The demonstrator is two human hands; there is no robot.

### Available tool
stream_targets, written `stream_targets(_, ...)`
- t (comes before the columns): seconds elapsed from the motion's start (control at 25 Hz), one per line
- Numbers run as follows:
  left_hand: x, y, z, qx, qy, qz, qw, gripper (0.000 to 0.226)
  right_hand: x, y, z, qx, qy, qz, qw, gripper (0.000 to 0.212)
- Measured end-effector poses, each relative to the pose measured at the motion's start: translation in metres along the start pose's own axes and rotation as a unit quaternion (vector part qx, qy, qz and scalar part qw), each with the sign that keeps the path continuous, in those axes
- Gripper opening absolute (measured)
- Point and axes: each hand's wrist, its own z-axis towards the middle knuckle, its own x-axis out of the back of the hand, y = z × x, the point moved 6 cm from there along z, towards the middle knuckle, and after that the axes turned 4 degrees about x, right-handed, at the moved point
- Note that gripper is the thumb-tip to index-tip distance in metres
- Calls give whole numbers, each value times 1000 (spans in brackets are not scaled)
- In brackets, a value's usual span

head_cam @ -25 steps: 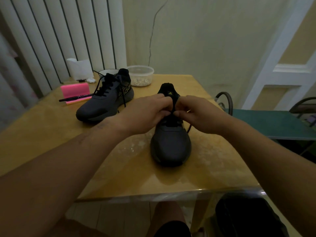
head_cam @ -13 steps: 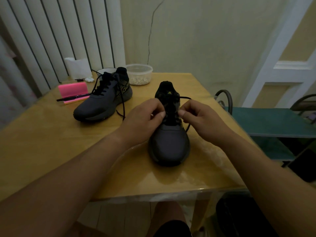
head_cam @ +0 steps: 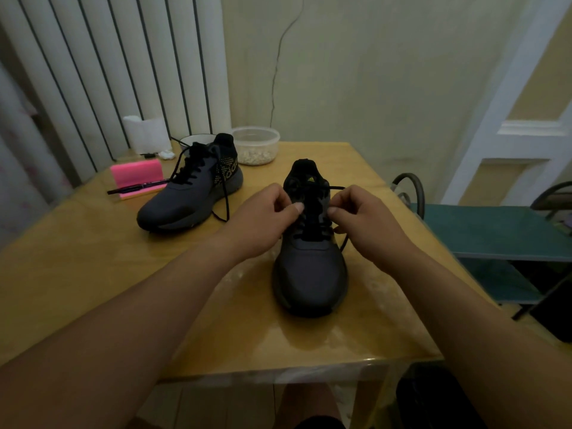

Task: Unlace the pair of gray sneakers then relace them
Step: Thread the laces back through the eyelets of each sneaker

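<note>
on the surface (head_cam: 93,274), the nearer gray sneaker (head_cam: 309,274) sits with its toe toward us and heel away, long axis running near to far. over its lacing we see the left hand (head_cam: 263,221) and right hand (head_cam: 365,221), fingers curled, each pinching the black lace (head_cam: 335,187). farther back on the left, the second sneaker (head_cam: 185,196) points its toe left and toward us, its lace ends (head_cam: 227,209) trailing loose.

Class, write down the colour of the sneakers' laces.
Black laces, clearest in the head view on the far sneaker.
</note>
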Motion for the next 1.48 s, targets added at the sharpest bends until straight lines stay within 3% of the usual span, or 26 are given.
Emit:
stream_targets(0.12, -1, 15, 9, 1, -2, 76, 997, 35, -3, -5, 9, -15, -8, -31, 999, 16)
stream_targets(0.32, 3, 30, 12, -20, 17, 160, 987, 26, -5, -17, 13, -9, -45, -151, 988, 30)
stream_targets(0.48, 2, 21, 14, 0, -10, 28, 1000, 20, -6, -26, 19, 3, -68, -207, 976, 19)
stream_targets(0.6, 2, 12, 14, 30, -47, -67, 996, 18, -2, -17, 19, -80, -123, -59, 987, 14)
stream_targets(0.72, 5, 7, 15, 29, -49, -81, 995, 20, 0, -10, 17, -136, -157, 87, 974, 13)
stream_targets(0.8, 8, 11, 16, -1, -28, -15, 999, 20, 1, -10, 18, -125, -152, 84, 977, 12)
stream_targets(0.92, 9, 23, 14, -69, 7, 117, 991, 13, 0, -19, 20, -69, -116, -32, 990, 15)
stream_targets(1.0, 10, 27, 13, -82, 17, 107, 991, 8, -1, -24, 23, -46, -97, -73, 992, 13)
stream_targets(1.12, 11, 25, 14, -68, 0, 61, 996, 7, -2, -16, 25, -106, -113, 15, 988, 14)
stream_targets(1.32, 10, 18, 16, -36, -71, 59, 995, 15, -8, 7, 25, -206, -176, 164, 948, 10)
stream_targets(1.48, 11, 18, 19, -43, -93, 50, 993, 14, -6, 7, 30, -196, -212, 160, 944, 12)
